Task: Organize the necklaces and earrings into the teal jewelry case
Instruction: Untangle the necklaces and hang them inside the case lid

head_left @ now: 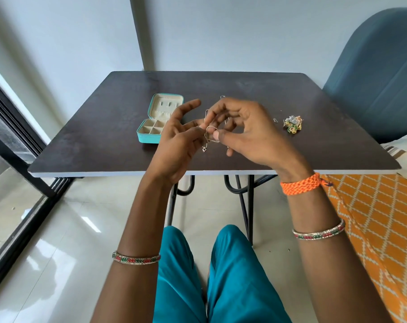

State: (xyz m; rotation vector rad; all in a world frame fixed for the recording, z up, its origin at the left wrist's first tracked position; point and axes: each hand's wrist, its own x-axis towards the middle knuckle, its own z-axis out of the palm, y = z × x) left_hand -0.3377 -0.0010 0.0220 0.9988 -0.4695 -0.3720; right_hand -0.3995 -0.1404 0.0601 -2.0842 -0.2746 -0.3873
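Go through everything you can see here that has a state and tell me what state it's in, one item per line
Jewelry case: open, lid back, compartments look empty.
Necklace: off the table, chain looped between both hands, pendant dangling.
Left hand: pinching the chain, other fingers spread.
Right hand: fingers curled, pinching the chain.
Earrings: heaped on the table, not in the case.
Table: standing, legs unfolded.
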